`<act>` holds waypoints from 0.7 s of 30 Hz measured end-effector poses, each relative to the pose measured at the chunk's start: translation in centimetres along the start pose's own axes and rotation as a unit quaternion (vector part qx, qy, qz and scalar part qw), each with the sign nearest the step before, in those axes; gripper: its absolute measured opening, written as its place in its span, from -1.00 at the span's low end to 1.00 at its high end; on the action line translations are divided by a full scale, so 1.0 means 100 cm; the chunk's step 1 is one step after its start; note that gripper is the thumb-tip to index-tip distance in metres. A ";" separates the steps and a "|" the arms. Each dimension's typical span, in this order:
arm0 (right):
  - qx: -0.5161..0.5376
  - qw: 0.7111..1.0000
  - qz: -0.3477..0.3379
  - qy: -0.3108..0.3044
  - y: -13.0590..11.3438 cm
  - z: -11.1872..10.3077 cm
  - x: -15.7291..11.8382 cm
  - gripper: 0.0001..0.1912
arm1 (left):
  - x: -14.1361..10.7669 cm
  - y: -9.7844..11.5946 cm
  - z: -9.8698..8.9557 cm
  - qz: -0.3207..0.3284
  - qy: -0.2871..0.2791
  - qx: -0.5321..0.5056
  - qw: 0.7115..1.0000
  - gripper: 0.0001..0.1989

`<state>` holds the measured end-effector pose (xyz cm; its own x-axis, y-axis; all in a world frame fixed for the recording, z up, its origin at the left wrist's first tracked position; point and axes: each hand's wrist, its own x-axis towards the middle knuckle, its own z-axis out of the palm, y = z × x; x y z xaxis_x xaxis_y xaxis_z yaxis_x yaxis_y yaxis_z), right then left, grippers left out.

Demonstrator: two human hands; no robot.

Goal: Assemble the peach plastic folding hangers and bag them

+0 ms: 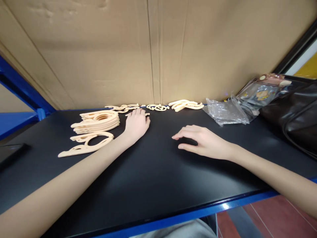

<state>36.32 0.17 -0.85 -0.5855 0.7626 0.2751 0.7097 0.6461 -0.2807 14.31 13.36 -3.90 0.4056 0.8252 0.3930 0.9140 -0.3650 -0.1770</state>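
My left hand reaches to the back of the black tabletop, fingers bent down over a small cream hanger piece. Its ends show on either side of the fingers; my fingertips are hidden. My right hand hovers over the middle right of the table, thumb and fingers apart, with nothing between them. Left of my left hand lies a stack of cream folding-hanger parts, each with a round loop. One more such part lies in front of the stack, partly behind my left forearm.
Along the cardboard wall lie loose thin pieces, small round pieces and a pile of curved arms. Clear plastic bags and a dark leather bag fill the right. A dark flat object sits far left.
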 end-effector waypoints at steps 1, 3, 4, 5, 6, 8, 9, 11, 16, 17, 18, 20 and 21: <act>-0.017 1.000 0.006 0.018 0.004 0.000 0.005 -0.74 | -0.001 0.001 -0.002 0.012 -0.001 0.008 1.000 -0.61; -0.045 0.997 0.016 0.054 0.013 -0.003 0.022 -0.79 | 0.002 -0.001 -0.008 0.036 -0.008 0.026 0.999 -0.61; -0.054 0.996 0.022 0.067 0.018 -0.005 0.033 -0.80 | 0.007 -0.004 -0.013 0.042 -0.014 0.038 0.998 -0.61; -0.064 0.995 0.023 0.077 0.023 -0.008 0.045 -0.82 | 0.014 -0.010 -0.018 0.043 -0.023 0.051 0.998 -0.62; -0.076 0.994 0.021 0.082 0.027 -0.010 0.059 -0.82 | 0.023 -0.019 -0.023 0.036 -0.035 0.064 0.997 -0.63; -0.103 0.990 0.034 0.089 0.035 -0.013 0.088 -0.81 | 0.045 -0.040 -0.033 0.021 -0.067 0.089 0.994 -0.62; -0.116 0.989 0.040 0.082 0.038 -0.013 0.104 -0.80 | 0.056 -0.053 -0.038 0.021 -0.089 0.099 0.991 -0.62; -0.162 0.982 0.066 0.071 0.043 -0.009 0.133 -0.81 | 0.078 -0.076 -0.043 0.036 -0.146 0.108 0.983 -0.62; -0.229 0.969 0.090 0.018 0.058 0.013 0.192 -0.76 | 0.105 -0.108 -0.038 0.094 -0.233 0.120 0.960 -0.66; -0.234 0.968 0.089 0.013 0.061 0.017 0.200 -0.76 | 0.107 -0.111 -0.036 0.099 -0.236 0.128 0.958 -0.67; -0.240 0.967 0.089 0.007 0.064 0.021 0.207 -0.75 | 0.107 -0.112 -0.034 0.103 -0.236 0.136 0.957 -0.69; -0.253 0.964 0.087 -0.005 0.069 0.025 0.217 -0.75 | 0.108 -0.114 -0.029 0.109 -0.237 0.153 0.953 -0.73; -0.259 0.962 0.087 -0.011 0.070 0.026 0.221 -0.75 | 0.109 -0.114 -0.027 0.114 -0.237 0.160 0.951 -0.75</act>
<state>27.32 21.65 0.85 -0.4442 0.8619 0.2445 0.8945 0.4111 0.1759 8.27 25.33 4.87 0.4765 0.8701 -0.1257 0.7244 -0.4696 -0.5047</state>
